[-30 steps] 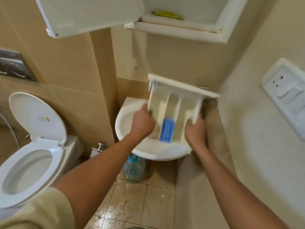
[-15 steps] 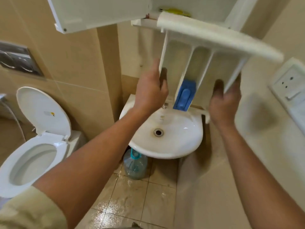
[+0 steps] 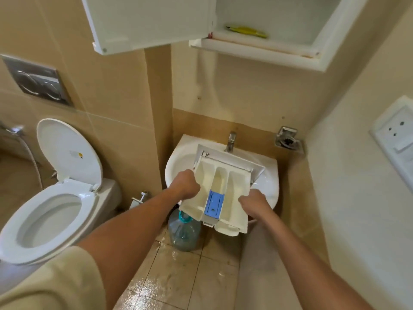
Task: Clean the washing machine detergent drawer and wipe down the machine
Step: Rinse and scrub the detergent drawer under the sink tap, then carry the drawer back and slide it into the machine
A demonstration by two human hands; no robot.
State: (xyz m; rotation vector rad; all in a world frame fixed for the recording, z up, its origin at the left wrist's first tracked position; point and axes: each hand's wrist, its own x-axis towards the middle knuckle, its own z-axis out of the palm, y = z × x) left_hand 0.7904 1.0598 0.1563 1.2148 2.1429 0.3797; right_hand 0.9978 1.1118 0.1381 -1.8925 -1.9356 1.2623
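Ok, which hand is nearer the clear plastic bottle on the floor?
Left. The left hand grips the white plastic detergent drawer above the bottle; the right hand grips its far side, off to the bottle's right.

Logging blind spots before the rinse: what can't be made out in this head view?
Head view only:
- Sink drain: covered by the drawer.
- Drawer underside: faces away from the camera.
- Fingertips of the left hand and right hand: wrapped round the drawer's sides, out of sight.
- Yellow item in the cabinet: too small to identify.
- Washing machine: outside the frame.
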